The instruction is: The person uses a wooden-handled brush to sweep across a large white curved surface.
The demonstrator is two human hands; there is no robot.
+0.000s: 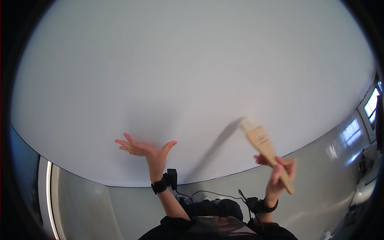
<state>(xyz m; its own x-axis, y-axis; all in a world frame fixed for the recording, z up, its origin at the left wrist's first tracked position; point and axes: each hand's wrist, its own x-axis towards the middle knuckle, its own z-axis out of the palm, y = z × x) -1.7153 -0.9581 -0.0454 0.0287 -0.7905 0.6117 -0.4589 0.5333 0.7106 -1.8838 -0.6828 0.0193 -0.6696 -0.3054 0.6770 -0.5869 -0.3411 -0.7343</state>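
**Right hand (275,178) grips a flat wooden brush (265,147) over a white surface (200,72)**

In the head view, the brush is over the near edge of the white surface, right of that edge's middle. Its handle slants out past the edge toward the person; its pale bristles (249,125) point inward and leftward. The bristle tips meet the end of the brush's shadow, so they appear to touch the surface.

The right hand grasps the handle near its tail, the thumb and fingers closed around it. The left hand (151,154) holds nothing: its fingers spread leftward and its thumb stands apart, just inside the near edge, left of its middle. Whether it touches the surface is hard to tell.

The brush should prove light, with a stiff, smooth wooden handle that is unlikely to break or slip, and softer bristles that would bend under pressure. The narrow part of the handle looks the best place to hold, clear of the bristles.
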